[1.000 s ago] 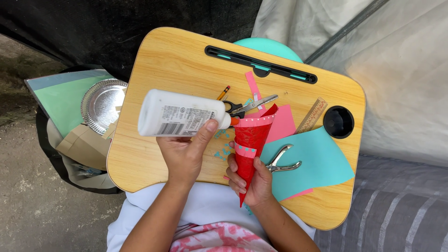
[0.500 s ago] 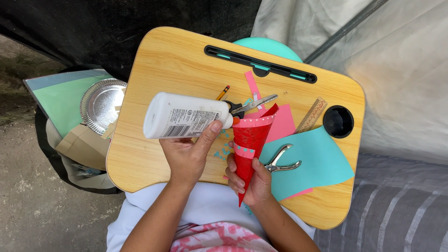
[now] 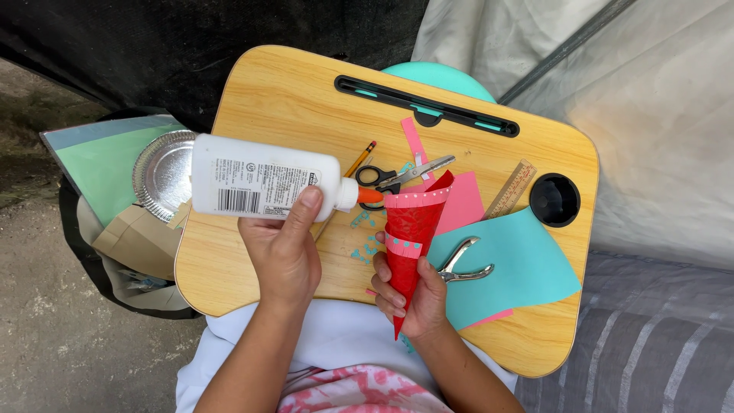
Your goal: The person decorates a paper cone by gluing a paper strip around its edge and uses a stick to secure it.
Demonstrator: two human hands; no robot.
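Observation:
My left hand (image 3: 281, 256) grips a white glue bottle (image 3: 260, 179) held sideways, its orange tip pointing right at the rim of a red paper cone (image 3: 413, 237). My right hand (image 3: 417, 294) holds that cone upright-tilted, point toward me; the cone has a pink dotted band at its rim and a pink-and-teal band lower down. Both hands hover over a wooden lap tray (image 3: 283, 99).
On the tray lie scissors (image 3: 401, 174), a pencil (image 3: 358, 159), a metal hole punch (image 3: 462, 264), a wooden ruler (image 3: 511, 188), teal paper (image 3: 520, 260), pink paper (image 3: 468, 203) and small paper scraps. A round cup hole (image 3: 554, 199) is at right. A foil plate (image 3: 162, 174) and green sheets (image 3: 99, 164) sit left.
The glue bottle has shifted slightly right, so its tip is closer to the cone's rim. The right hand and the cone have stayed in place.

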